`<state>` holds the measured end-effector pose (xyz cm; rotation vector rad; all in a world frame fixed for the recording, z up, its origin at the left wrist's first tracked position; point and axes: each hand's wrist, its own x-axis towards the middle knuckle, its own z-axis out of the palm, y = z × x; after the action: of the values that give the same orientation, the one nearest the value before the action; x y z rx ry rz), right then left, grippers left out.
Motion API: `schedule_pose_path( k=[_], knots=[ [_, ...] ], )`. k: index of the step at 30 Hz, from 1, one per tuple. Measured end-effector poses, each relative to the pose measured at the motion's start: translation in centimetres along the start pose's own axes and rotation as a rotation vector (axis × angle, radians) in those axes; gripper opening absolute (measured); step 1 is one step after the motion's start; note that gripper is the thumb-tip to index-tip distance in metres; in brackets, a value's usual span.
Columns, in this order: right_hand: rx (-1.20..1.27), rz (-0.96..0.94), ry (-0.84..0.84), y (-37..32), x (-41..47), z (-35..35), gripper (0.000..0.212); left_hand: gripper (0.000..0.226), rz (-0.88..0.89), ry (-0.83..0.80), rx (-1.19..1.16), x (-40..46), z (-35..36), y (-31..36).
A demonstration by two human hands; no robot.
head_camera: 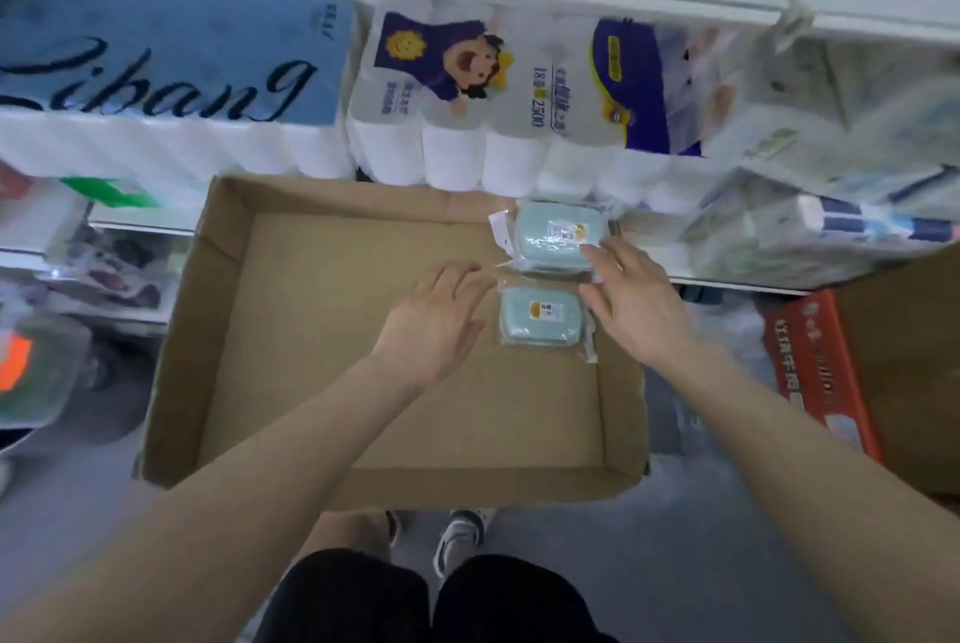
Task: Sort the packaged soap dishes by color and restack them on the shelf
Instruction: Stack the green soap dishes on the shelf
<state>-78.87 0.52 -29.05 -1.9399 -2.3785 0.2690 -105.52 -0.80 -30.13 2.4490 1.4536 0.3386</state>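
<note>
Both hands, left [434,320] and right [631,299], hover spread over two light, slippery-wrapped green dishes [540,317]; best pinched at the rigid sides.

Shallow brown cardboard tray [322,289] beneath both hands, two pale-green plastic-wrapped soap dishes inside, one [541,317] between left hand [434,323] and right hand [631,302], other [558,237] just beyond right fingertips, white toilet-roll packs [493,123] behind tray.
</note>
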Motion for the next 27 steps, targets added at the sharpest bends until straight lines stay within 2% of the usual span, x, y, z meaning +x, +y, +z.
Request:
schedule_pose_path(
  k=[5, 8, 12, 15, 18, 23, 27],
  knots=[
    [-0.014, -0.013, -0.056, 1.2, 4.1, 1.6, 0.061, 0.058, -0.028, -0.244, -0.002, 2.1, 5.2, -0.3],
    [-0.061, -0.013, -0.104, 2.1, 6.7, 3.3, 0.072, 0.065, -0.02, -0.335, 0.016, 4.3, 8.4, -0.3],
    [-0.1, 0.023, -0.166, 3.6, 8.9, 5.5, 0.085, 0.076, -0.012, -0.372, 0.009, 6.7, 12.4, 0.0],
    [-0.175, 0.023, -0.132, 4.4, 9.7, 6.6, 0.091, 0.084, 0.008, -0.421, 0.053, 7.7, 14.4, 0.3],
    [-0.209, 0.002, -0.11, 4.7, 10.0, 7.4, 0.094, 0.086, 0.005, -0.389, 0.069, 7.5, 15.2, 0.0],
    [-0.165, 0.045, -0.091, 4.2, 9.3, 7.1, 0.093, 0.085, -0.073, -0.401, 0.034, 4.8, 13.3, -1.9],
    [-0.116, 0.044, 0.057, 2.0, 7.5, 7.0, 0.087, 0.087, -0.235, -0.431, 0.03, 0.8, 10.6, -5.7]
  ],
)
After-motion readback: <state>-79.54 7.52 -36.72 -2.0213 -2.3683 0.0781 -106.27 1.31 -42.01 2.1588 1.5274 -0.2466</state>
